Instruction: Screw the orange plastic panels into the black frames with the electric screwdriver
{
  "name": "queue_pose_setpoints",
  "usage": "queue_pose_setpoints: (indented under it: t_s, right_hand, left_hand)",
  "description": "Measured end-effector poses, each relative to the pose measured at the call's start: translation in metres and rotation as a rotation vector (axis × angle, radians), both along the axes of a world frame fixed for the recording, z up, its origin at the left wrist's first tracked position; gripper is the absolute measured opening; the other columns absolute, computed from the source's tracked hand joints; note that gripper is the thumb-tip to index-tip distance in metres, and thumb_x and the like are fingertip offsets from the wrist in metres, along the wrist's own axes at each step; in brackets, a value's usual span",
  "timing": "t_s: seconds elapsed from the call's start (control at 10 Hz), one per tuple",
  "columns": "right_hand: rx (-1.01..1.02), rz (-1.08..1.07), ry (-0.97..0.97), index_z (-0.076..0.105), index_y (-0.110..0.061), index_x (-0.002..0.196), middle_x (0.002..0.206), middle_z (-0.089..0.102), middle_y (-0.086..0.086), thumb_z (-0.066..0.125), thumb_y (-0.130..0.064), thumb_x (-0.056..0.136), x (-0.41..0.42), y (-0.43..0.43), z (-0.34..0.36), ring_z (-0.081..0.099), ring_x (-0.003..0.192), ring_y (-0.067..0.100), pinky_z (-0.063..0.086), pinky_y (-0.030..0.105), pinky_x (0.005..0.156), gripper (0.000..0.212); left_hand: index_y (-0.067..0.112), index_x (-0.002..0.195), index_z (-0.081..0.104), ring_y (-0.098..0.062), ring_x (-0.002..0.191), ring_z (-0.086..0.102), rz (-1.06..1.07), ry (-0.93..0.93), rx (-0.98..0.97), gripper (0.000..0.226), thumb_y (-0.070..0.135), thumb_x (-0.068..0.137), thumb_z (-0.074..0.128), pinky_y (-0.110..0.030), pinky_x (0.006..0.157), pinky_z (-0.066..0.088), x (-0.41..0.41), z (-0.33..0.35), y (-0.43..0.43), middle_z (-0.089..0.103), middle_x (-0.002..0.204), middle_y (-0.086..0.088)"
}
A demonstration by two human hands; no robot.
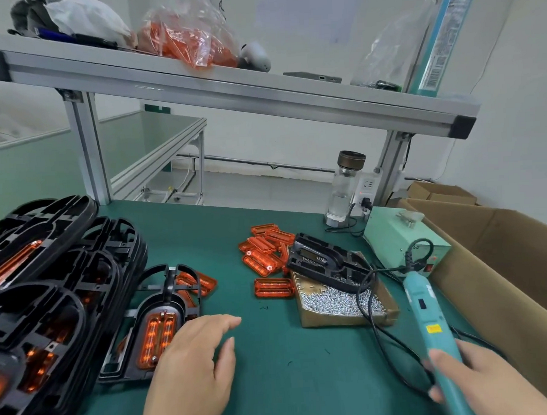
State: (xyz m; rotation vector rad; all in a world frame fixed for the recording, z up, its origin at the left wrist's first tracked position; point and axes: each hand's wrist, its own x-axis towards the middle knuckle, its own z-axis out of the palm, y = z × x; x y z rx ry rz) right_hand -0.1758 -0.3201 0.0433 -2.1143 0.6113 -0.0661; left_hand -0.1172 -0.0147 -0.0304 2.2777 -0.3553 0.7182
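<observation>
At 7 o'clock, the black frame (132,339) with an orange panel (158,337) seated in it: we judge it light and rigid, and best steadied by the rim. Our left hand (194,367) lies slack and empty beside it. At 4 o'clock, our right hand (480,383) grips the electric screwdriver (427,313).

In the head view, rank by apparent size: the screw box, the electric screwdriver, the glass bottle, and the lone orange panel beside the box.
1-2. Screw box and electric screwdriver: too close to rank; the screwdriver is nearer and runs off frame.
3. Glass bottle, farthest back.
4. Lone orange panel.
</observation>
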Motion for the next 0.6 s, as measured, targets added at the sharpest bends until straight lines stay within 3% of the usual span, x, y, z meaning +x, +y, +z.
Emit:
queue_pose_setpoints:
  t_s: [0.1,0.2,0.3,0.4,0.5,0.6]
  right_hand:
    - [-0.261,0.001,0.081,0.059,-0.022,0.098,0.055,0.069,-0.004,0.061,-0.026,0.092,-0.003,-0.019,-0.013,0.068,0.055,0.008,0.045,0.025,0.064,0.007]
    - [-0.548,-0.008,0.207,0.058,-0.020,0.107,0.088,0.070,0.001,0.059,-0.045,0.091,-0.004,-0.029,-0.021,0.063,0.086,0.015,0.041,0.025,0.069,0.029]
    - [-0.702,-0.016,0.288,0.054,-0.023,0.114,0.111,0.059,0.003,0.052,-0.060,0.089,-0.003,-0.029,-0.026,0.054,0.108,0.016,0.037,0.021,0.075,0.046]
    - [-0.777,0.028,0.263,0.045,-0.024,0.124,0.109,0.049,0.000,0.049,-0.064,0.089,0.003,-0.023,-0.031,0.049,0.116,0.013,0.037,0.020,0.080,0.054]
    - [-0.809,0.037,0.252,0.035,-0.026,0.131,0.111,0.040,-0.002,0.047,-0.065,0.089,0.007,-0.015,-0.035,0.045,0.120,0.010,0.037,0.018,0.088,0.059]
    - [-0.832,0.043,0.266,0.034,-0.025,0.129,0.119,0.045,-0.003,0.042,-0.068,0.090,0.008,-0.016,-0.035,0.045,0.121,0.010,0.038,0.021,0.084,0.059]
  left_hand:
    - [0.017,0.095,0.071,0.000,0.090,0.053,-0.010,0.004,-0.006,0.040,-0.007,0.064,0.076,-0.015,0.081,0.041,-0.001,0.001,-0.001,0.061,0.091,0.016]
    - [0.018,0.095,0.071,-0.002,0.085,0.053,-0.007,-0.021,-0.011,0.039,-0.007,0.065,0.075,-0.019,0.071,0.049,-0.002,0.003,-0.002,0.061,0.091,0.016]
    - [0.018,0.094,0.070,-0.003,0.087,0.052,-0.006,-0.037,-0.011,0.035,-0.006,0.069,0.072,-0.015,0.075,0.045,-0.002,0.003,-0.003,0.061,0.091,0.016]
    - [0.016,0.094,0.071,-0.002,0.091,0.052,0.004,-0.009,-0.007,0.040,-0.008,0.063,0.077,-0.014,0.084,0.036,-0.002,0.001,-0.003,0.062,0.092,0.016]
    - [0.016,0.095,0.071,-0.001,0.094,0.052,-0.008,-0.014,-0.016,0.041,-0.008,0.063,0.077,-0.016,0.083,0.039,0.000,0.000,-0.003,0.063,0.092,0.015]
    - [0.017,0.096,0.071,0.000,0.094,0.052,-0.007,-0.036,-0.041,0.040,-0.008,0.064,0.076,-0.018,0.081,0.042,0.000,-0.002,-0.002,0.063,0.093,0.016]
